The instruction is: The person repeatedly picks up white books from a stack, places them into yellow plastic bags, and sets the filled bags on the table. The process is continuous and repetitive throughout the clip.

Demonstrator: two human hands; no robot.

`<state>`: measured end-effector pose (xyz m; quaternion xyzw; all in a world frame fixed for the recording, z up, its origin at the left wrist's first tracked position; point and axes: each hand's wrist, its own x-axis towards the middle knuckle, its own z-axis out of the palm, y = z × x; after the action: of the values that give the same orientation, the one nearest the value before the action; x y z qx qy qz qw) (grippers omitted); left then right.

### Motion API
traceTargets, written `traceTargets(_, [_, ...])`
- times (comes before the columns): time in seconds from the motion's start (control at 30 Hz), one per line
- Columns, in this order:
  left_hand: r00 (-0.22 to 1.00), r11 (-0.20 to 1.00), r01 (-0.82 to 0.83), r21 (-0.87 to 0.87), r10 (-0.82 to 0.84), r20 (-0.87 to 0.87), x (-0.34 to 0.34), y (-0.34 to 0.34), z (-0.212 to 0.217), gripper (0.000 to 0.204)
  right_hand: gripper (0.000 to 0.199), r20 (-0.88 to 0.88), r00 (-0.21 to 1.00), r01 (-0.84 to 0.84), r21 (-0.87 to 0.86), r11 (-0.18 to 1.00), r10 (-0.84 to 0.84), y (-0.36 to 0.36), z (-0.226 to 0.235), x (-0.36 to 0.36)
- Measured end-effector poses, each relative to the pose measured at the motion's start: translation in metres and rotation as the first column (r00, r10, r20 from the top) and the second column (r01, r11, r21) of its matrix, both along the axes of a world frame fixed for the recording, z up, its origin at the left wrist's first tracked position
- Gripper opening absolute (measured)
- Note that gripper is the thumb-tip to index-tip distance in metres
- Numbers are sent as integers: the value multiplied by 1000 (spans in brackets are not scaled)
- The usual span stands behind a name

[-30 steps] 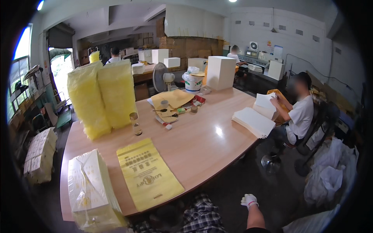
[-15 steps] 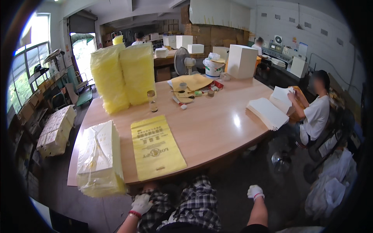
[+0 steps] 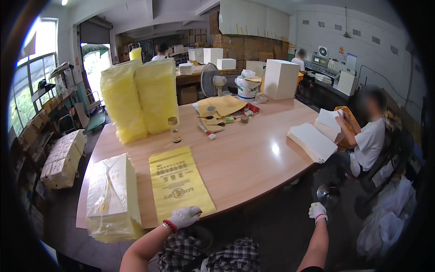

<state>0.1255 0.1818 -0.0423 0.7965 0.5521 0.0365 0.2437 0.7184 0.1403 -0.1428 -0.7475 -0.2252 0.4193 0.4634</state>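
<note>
My left hand (image 3: 185,217), in a white glove with a red band at the wrist, hovers at the table's near edge. It overlaps the lower edge of a flat yellow plastic bag (image 3: 180,179) with dark print. Its fingers are loosely bent and apart from any grip I can see. Left of the bag stands a stack of pale packs (image 3: 108,188) wrapped in clear film and yellow plastic. Off the table's edge, my right hand (image 3: 318,211), gloved in white too, is curled into a loose fist with nothing visible in it.
Two tall piles of yellow bags (image 3: 155,93) stand at the table's back left, beside a small jar (image 3: 175,131). Scissors (image 3: 216,124), tape (image 3: 244,119) and a bucket (image 3: 247,88) sit farther back. At right, a seated person (image 3: 369,136) handles white sheets (image 3: 312,141).
My left hand has risen from my thigh to the bag's near edge. My right hand has moved slightly up and to the right. The view has shifted slightly.
</note>
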Motion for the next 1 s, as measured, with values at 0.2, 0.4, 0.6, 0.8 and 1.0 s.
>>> traceTargets(0.2, [991, 990, 45, -134, -27, 134, 72, 74, -25, 33, 12, 49, 999, -30, 222, 974, 19, 87, 28, 19])
traceTargets(0.4, [992, 997, 81, 12, -82, 93, 214, 143, -71, 43, 25, 332, 940, -44, 333, 942, -74, 189, 73, 68])
traceTargets(0.6, [961, 878, 272, 395, -271, -60, 349, 204, -116, 62, 37, 915, 384, 26, 121, 992, -122, 300, 63, 193])
traceTargets(0.8, [960, 876, 276, 395, -273, -64, 381, 218, -106, 65, 42, 960, 218, 65, 164, 984, -174, 395, 63, 295])
traceTargets(1.0, [966, 899, 257, 356, -244, -82, 393, 226, -75, 64, 52, 949, 316, 184, -42, 982, -18, 466, 59, 329])
